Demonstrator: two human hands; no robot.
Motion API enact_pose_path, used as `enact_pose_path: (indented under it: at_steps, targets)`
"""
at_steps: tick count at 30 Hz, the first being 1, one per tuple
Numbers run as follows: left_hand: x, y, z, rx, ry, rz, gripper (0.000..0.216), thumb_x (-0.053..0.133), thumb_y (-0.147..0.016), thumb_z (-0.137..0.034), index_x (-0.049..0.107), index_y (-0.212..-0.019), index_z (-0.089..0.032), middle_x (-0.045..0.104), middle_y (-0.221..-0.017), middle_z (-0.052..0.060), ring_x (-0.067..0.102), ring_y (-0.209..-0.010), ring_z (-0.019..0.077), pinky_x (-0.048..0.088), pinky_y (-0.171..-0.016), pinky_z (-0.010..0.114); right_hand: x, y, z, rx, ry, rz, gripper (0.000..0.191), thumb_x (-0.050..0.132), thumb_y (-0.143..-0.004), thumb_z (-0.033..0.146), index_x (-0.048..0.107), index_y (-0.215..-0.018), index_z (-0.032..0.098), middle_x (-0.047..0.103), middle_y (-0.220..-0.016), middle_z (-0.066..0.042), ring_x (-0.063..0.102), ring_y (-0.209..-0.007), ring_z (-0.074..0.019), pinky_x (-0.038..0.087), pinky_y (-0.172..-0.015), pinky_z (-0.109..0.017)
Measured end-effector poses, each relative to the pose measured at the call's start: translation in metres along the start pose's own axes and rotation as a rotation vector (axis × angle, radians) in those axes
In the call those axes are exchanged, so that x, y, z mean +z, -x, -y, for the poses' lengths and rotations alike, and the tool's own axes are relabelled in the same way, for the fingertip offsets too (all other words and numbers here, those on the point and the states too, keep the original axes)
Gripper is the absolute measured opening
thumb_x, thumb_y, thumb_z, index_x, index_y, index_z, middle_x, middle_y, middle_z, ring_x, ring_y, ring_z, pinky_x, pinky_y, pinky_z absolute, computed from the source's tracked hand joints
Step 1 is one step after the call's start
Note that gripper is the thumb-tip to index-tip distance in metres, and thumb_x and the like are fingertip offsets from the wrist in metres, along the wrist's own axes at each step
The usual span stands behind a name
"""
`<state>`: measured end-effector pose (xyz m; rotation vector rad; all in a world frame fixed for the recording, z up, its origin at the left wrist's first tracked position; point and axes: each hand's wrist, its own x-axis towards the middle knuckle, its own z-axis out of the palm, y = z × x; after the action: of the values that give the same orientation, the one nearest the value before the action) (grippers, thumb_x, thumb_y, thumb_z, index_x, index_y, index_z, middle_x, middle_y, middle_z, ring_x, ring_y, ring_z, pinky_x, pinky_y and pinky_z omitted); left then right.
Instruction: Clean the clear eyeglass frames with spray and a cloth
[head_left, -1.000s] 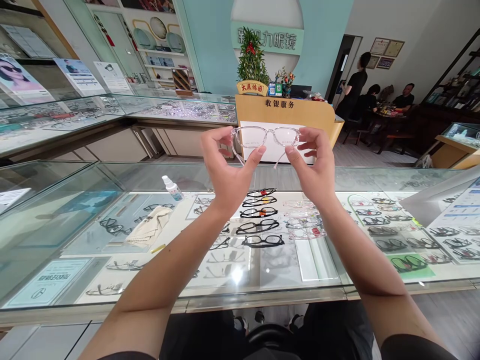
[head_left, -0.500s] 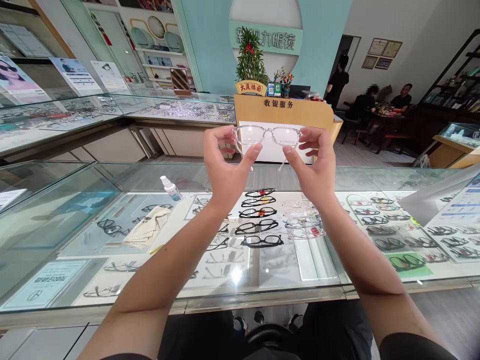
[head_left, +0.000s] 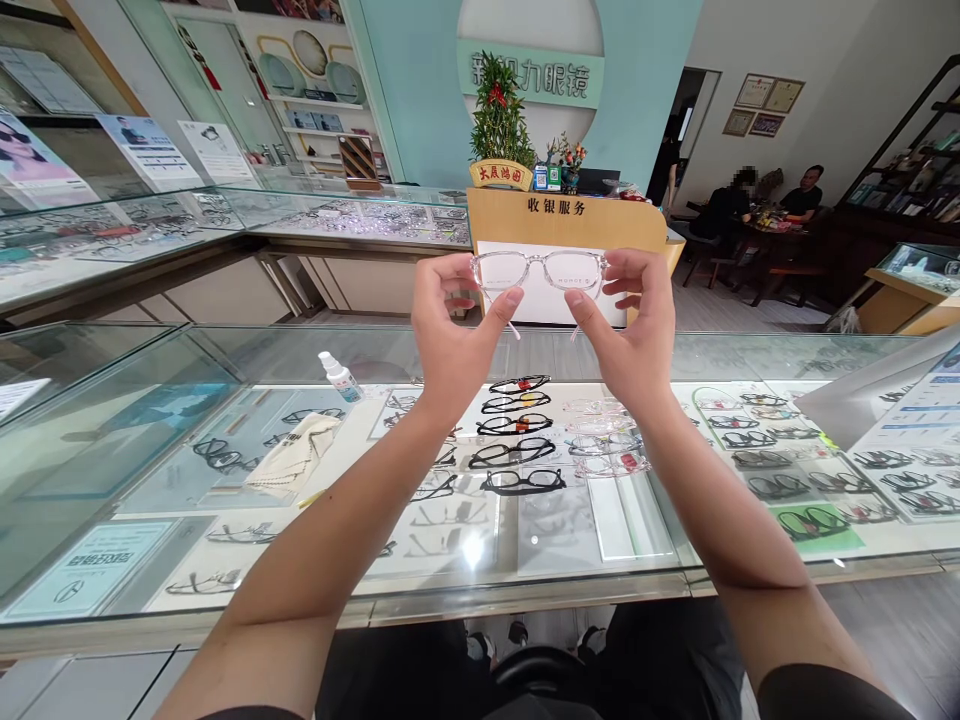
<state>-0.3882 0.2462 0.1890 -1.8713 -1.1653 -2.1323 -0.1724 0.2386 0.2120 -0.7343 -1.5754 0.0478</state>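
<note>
A pair of clear-framed eyeglasses (head_left: pixel 537 262) is held up above the far edge of the glass counter, its lenses upright and small print showing on them. My left hand (head_left: pixel 457 330) is closed on the left end of the frame, thumb below the lens. At the other end, my right hand (head_left: pixel 630 325) grips the frame the same way. Both temples hang down behind the lenses. Below, a column of black eyeglasses (head_left: pixel 523 482) lies on the counter, with a group of clear eyeglasses (head_left: pixel 609 466) to its right.
On the counter's left stand a white spray bottle (head_left: pixel 339 376) and a cream cleaning cloth (head_left: pixel 294 455). Several more frames (head_left: pixel 776 487) lie at the right. Beyond is a wooden cashier desk (head_left: pixel 637 225) with a plant (head_left: pixel 501 115). People (head_left: pixel 724 212) sit at a table far right.
Both hands and the clear eyeglasses have shifted slightly right, and the glasses have tilted a little. In the background, the person standing by the doorway has moved further into it.
</note>
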Motion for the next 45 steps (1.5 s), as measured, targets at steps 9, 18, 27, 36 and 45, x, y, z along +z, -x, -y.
enact_pose_path:
  at_steps: [9, 18, 27, 36, 45]
  targets:
    - [0.002, 0.002, 0.001, 0.064, -0.036, -0.065, 0.068, 0.084, -0.089, -0.075, 0.056, -0.138, -0.038, 0.070, -0.131, 0.009, 0.073, -0.122, 0.0313, 0.064, -0.096, 0.052, 0.000, 0.000, -0.004, -0.040, 0.007, 0.014, 0.044, 0.074, -0.104, 0.055, 0.060, -0.141, 0.036, 0.070, -0.144, -0.009, 0.072, -0.117, -0.0276, 0.063, -0.094, -0.051]
    - [-0.001, 0.002, -0.005, 0.090, -0.089, -0.130, 0.069, 0.089, -0.085, -0.072, 0.058, -0.135, -0.037, 0.068, -0.129, 0.007, 0.070, -0.124, 0.0325, 0.062, -0.101, 0.054, 0.003, 0.001, -0.007, -0.011, -0.022, 0.043, 0.042, 0.072, -0.106, 0.054, 0.061, -0.142, 0.037, 0.074, -0.143, -0.008, 0.073, -0.121, -0.0273, 0.063, -0.097, -0.050]
    - [-0.003, 0.004, -0.011, 0.059, -0.093, -0.110, 0.068, 0.090, -0.087, -0.066, 0.056, -0.136, -0.034, 0.065, -0.134, 0.008, 0.066, -0.133, 0.0334, 0.057, -0.110, 0.054, 0.004, 0.001, -0.009, 0.007, -0.015, 0.059, 0.042, 0.072, -0.106, 0.054, 0.063, -0.143, 0.037, 0.075, -0.142, -0.008, 0.073, -0.121, -0.0280, 0.062, -0.098, -0.051]
    - [-0.003, -0.002, 0.005, 0.152, 0.028, -0.095, 0.074, 0.095, -0.082, -0.063, 0.058, -0.141, -0.038, 0.061, -0.150, 0.010, 0.058, -0.149, 0.0382, 0.050, -0.122, 0.061, 0.006, 0.003, -0.010, -0.069, -0.059, 0.008, 0.045, 0.065, -0.109, 0.047, 0.058, -0.153, 0.043, 0.072, -0.154, -0.007, 0.073, -0.129, -0.0300, 0.063, -0.101, -0.053]
    - [0.000, -0.014, 0.034, 0.160, 0.234, -0.051, 0.077, 0.092, -0.084, -0.069, 0.055, -0.145, -0.038, 0.064, -0.156, 0.009, 0.065, -0.147, 0.0340, 0.051, -0.126, 0.058, 0.005, 0.003, 0.005, -0.113, -0.079, -0.033, 0.039, 0.061, -0.110, 0.044, 0.065, -0.149, 0.042, 0.074, -0.149, -0.006, 0.073, -0.125, -0.0281, 0.062, -0.101, -0.050]
